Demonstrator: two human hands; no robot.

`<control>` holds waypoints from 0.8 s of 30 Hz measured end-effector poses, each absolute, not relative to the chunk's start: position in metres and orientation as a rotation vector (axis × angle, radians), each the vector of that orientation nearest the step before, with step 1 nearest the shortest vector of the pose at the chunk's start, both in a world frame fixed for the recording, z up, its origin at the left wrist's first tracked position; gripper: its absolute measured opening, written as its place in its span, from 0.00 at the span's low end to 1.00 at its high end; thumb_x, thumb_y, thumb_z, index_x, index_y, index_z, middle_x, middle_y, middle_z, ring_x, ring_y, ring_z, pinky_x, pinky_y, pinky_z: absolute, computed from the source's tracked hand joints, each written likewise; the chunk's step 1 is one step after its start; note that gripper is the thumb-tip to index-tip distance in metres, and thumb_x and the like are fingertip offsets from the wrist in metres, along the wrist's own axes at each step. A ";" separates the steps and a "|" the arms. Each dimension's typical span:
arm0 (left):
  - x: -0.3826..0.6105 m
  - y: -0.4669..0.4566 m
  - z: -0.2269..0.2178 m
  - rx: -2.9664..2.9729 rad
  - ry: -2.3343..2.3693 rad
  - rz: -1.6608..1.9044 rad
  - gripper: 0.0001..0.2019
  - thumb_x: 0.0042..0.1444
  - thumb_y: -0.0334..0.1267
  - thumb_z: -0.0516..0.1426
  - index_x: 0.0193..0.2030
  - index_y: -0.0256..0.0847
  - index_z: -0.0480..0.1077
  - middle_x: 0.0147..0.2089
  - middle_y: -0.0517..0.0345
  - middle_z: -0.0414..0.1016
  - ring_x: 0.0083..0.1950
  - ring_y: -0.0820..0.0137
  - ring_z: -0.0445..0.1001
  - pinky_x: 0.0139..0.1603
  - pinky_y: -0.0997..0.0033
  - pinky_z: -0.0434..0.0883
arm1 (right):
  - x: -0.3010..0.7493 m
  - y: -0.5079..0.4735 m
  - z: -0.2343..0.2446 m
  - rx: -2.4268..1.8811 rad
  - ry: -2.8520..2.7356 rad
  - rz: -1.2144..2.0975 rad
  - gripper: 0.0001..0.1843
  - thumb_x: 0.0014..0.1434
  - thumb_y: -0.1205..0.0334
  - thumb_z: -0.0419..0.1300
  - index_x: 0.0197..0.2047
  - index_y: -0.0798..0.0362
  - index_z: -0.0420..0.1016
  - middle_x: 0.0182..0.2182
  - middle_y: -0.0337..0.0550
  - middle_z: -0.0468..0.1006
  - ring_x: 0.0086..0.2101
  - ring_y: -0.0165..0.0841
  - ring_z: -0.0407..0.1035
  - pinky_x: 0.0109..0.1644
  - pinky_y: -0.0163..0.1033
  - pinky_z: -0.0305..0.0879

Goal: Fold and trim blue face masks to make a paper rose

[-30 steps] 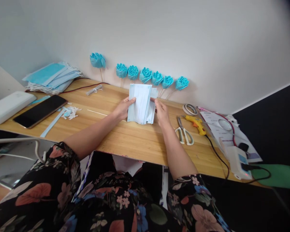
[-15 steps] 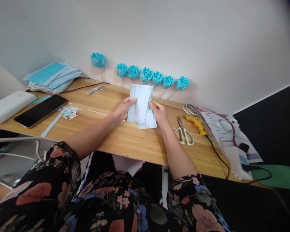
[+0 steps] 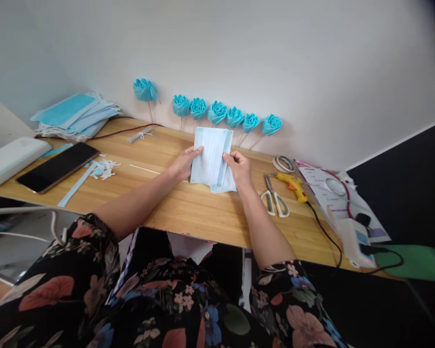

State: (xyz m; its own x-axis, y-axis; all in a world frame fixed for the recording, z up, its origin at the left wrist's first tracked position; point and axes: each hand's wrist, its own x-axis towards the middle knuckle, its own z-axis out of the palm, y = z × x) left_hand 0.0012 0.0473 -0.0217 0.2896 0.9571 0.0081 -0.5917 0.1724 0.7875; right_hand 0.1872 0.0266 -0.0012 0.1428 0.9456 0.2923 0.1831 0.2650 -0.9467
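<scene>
Several pale blue face masks [image 3: 209, 157], with no ear loops showing, are held up above the table in a partly overlapping stack. My left hand [image 3: 184, 163] pinches the stack at its left edge, thumb on the front. On the opposite side my right hand [image 3: 239, 166] is closed on the right edge, where a rear mask sticks out past the front one. The fingers behind the masks are hidden. Behind them, several blue roses [image 3: 217, 113] on thin sticks lean against the wall. White-handled scissors [image 3: 271, 197] lie right of my right hand.
A yellow glue gun [image 3: 293, 186], tape rolls [image 3: 283, 164] and a power strip [image 3: 357, 244] with cables are at right. On the left are a mask pile [image 3: 74, 116], a phone [image 3: 58, 166], a white power bank [image 3: 16, 159] and cut scraps [image 3: 103, 169].
The rear mask now sticks out farther to the right of the front one, along its whole edge. Both hands keep their grip. The view has shifted slightly.
</scene>
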 end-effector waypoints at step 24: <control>-0.002 0.051 -0.024 0.751 0.577 1.242 0.12 0.54 0.42 0.67 0.41 0.36 0.76 0.35 0.55 0.82 0.35 0.68 0.78 0.42 0.68 0.75 | 0.188 0.028 0.004 -1.081 -1.086 0.791 0.22 0.43 0.43 0.70 0.32 0.51 0.74 0.26 0.34 0.72 0.29 0.28 0.64 0.37 0.36 0.63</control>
